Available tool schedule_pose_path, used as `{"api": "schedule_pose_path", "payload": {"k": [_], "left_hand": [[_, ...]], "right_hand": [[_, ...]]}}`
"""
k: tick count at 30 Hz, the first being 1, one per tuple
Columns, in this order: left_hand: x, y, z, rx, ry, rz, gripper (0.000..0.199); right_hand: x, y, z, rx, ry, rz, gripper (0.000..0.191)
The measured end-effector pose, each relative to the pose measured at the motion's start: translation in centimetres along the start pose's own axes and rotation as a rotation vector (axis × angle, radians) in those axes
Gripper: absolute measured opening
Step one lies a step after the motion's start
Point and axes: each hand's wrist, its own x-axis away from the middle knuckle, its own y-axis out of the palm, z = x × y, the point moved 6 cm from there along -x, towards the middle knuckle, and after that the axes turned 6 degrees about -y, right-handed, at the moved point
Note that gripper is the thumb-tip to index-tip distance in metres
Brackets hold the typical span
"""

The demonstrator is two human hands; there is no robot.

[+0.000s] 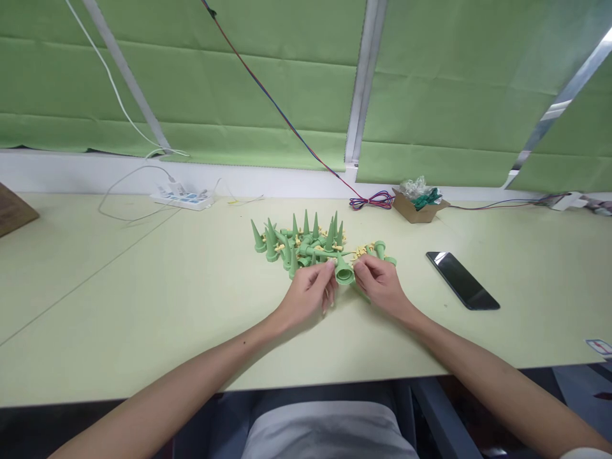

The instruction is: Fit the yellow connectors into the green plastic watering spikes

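White cloth shirt sat nearest; over the flat pale-yellow table, left hand pinched a hollow green plastic cone, right hand closed beside it, contents unclear; cone looked light, stiff, best held by its flared base.

A pale table carries a heap of green cones, some standing point up, with small yellow pieces among them and just right of the heap. Behind the heap, to the right, lie coiled wire and a cardboard box; behind left, a white power strip. A dark phone lies right of the heap, a brown board far left.
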Motion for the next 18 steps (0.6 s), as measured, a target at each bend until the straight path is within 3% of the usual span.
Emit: {"api": "schedule_pose_path", "payload": {"k": [4,9,13,18], "left_hand": [[-0.1,0.6,-0.3,0.078,-0.096,-0.116,0.05],[0.1,0.6,0.1,0.065,-0.045,-0.153,0.042],[0.3,0.4,0.5,-0.102,0.049,-0.096,0.035],[0.3,0.0,1.0,-0.346,0.259,0.049,0.025]], "right_hand": [[0.0,0.3,-0.3,0.049,-0.036,-0.061,0.045],[0.1,0.6,-0.1,0.066,-0.048,-0.089,0.046],[0.0,0.6,-0.4,0.118,-0.051,-0.097,0.051],[-0.3,0.5,-0.6,0.196,-0.035,-0.089,0.058]]}}
